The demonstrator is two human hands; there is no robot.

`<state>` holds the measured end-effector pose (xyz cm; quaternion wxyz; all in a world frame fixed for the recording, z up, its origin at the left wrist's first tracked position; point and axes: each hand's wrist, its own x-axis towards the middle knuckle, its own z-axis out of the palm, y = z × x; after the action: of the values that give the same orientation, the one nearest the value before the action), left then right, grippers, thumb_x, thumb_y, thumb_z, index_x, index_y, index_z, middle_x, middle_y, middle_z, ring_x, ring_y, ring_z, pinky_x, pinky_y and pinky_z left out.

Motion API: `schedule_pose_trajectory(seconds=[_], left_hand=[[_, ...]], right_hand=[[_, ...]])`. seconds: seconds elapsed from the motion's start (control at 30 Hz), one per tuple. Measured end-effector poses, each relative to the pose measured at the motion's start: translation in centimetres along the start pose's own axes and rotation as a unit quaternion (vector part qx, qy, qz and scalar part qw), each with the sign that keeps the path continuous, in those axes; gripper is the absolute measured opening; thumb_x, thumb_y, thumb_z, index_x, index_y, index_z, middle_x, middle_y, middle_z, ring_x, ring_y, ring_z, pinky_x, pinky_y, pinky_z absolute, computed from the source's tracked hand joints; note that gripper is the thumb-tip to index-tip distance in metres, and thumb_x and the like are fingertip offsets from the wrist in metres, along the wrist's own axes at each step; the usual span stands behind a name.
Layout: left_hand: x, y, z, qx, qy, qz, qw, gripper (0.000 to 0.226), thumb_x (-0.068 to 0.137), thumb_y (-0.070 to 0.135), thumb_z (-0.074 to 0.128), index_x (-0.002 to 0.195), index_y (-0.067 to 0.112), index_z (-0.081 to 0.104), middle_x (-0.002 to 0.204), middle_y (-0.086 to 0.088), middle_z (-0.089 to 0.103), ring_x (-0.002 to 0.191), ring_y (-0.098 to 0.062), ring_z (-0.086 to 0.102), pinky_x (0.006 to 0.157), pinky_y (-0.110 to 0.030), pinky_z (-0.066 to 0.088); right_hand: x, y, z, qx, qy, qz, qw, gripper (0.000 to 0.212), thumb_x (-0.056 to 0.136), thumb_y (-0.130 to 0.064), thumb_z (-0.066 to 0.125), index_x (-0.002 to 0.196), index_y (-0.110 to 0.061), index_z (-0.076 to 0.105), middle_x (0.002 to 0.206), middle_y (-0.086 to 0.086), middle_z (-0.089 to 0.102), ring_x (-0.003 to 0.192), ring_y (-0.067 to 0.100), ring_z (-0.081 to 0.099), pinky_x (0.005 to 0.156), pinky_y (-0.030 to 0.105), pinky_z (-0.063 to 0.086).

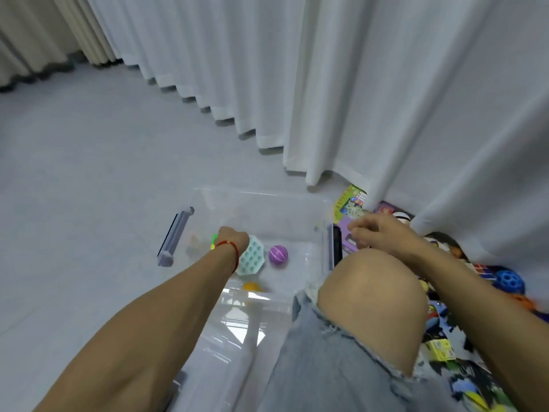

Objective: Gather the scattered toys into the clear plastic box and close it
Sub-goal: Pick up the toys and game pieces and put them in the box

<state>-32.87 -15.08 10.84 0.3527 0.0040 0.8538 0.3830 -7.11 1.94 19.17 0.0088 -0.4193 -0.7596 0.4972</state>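
The clear plastic box (261,194) stands open on the floor, with grey latches on its left (175,236) and right (331,245) ends. My left hand (234,239) reaches inside and grips a teal bubble pop toy (252,260) by its upper edge, holding it tilted. A green piece (214,237) shows just left of that hand. A purple ball (278,255) and an orange ball (252,286) lie in the box. My right hand (377,233) hovers right of the box above a purple card (346,233), fingers loosely curled with nothing seen in them.
Scattered toys lie at the right by the white curtain (386,99): a green booklet (350,200), a blue holed ball (511,281), a yellow block (442,349). My bare knee (371,292) is raised beside the box. The clear lid (237,331) lies in front of the box.
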Motion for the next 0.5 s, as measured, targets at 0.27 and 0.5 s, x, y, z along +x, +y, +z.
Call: schedule_pose_trajectory(seconds=[0.27,0.5], left_hand=[[-12.2,13.5,3.4,0.024,-0.165,0.264,0.950,0.017,0.088,0.010,0.055,0.101,0.013,0.065,0.102,-0.008,0.066,0.087,-0.022,0.059,0.077,-0.036,0.054],[-23.0,15.3,18.8,0.328,-0.318,0.412,0.788,0.019,0.089,0.021,0.058,0.103,0.014,0.068,0.091,-0.002,0.067,0.079,-0.015,0.061,0.066,-0.025,0.051]], right_hand=[[-4.3,7.7,-1.3,-0.025,0.037,0.073,0.996,0.014,0.098,-0.021,0.056,0.107,-0.019,0.067,0.101,0.000,0.068,0.089,0.018,0.068,0.072,0.033,0.058],[-11.1,21.2,-6.4,0.028,0.192,0.244,0.950,0.026,0.097,-0.022,0.051,0.075,-0.009,0.057,0.073,0.014,0.059,0.067,0.032,0.057,0.060,0.039,0.045]])
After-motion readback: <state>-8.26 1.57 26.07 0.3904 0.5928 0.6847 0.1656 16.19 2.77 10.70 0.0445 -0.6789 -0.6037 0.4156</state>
